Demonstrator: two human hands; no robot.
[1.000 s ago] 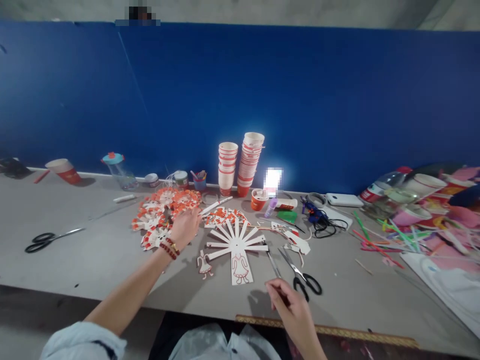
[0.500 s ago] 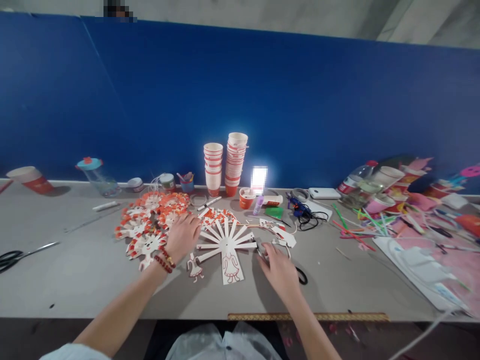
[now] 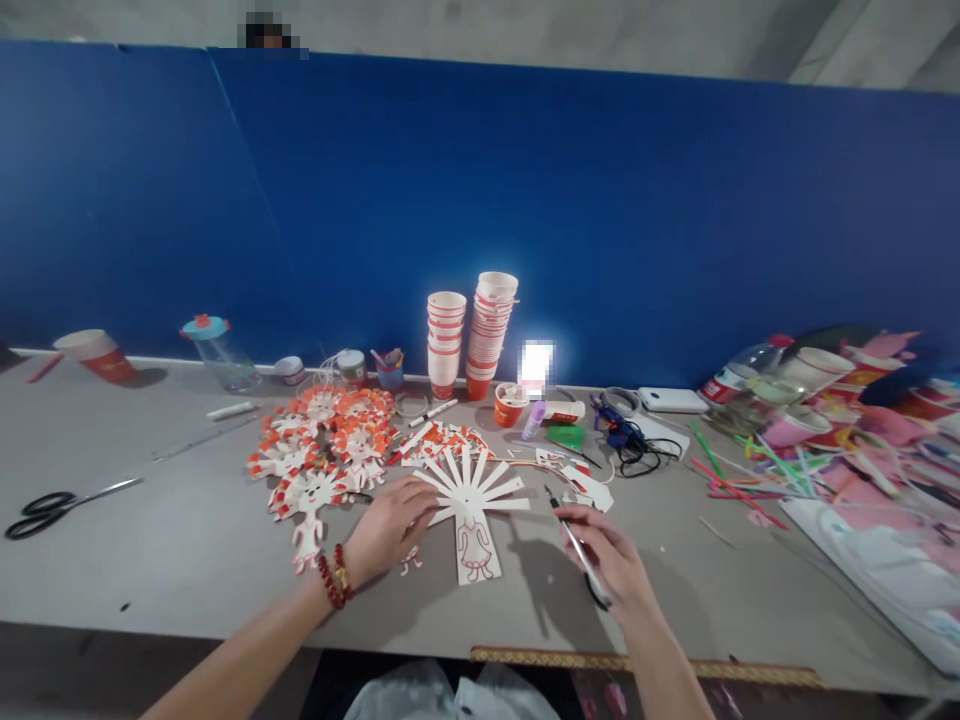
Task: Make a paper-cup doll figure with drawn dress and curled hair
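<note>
A white paper cutout [image 3: 478, 545] with fanned strips and a dress figure drawn in red lies in front of me. My left hand [image 3: 397, 525] has its curled fingers closed on the strips at its left side. To the right of the cutout, my right hand [image 3: 604, 560] grips a pen [image 3: 574, 543] with a dark tip and pale barrel, the tip pointing away from me. A black loop, apparently a scissors handle [image 3: 595, 594], shows partly under that hand. Beside my left wrist, a small cut-out figure [image 3: 410, 562] is mostly covered.
Decorated orange-and-white paper figures [image 3: 315, 440] lie heaped on the left, with black-handled scissors [image 3: 49, 512] farther out. Behind stand stacked paper cups [image 3: 446, 345]; a blue glue gun [image 3: 619, 430] and its cable lie to the right. Straws, cups and pink scraps [image 3: 862, 480] crowd the far right.
My left hand has shifted from beside the orange figures onto the cutout's left strips. My right hand has drawn away from the cutout with the pen. The view has moved slightly.
</note>
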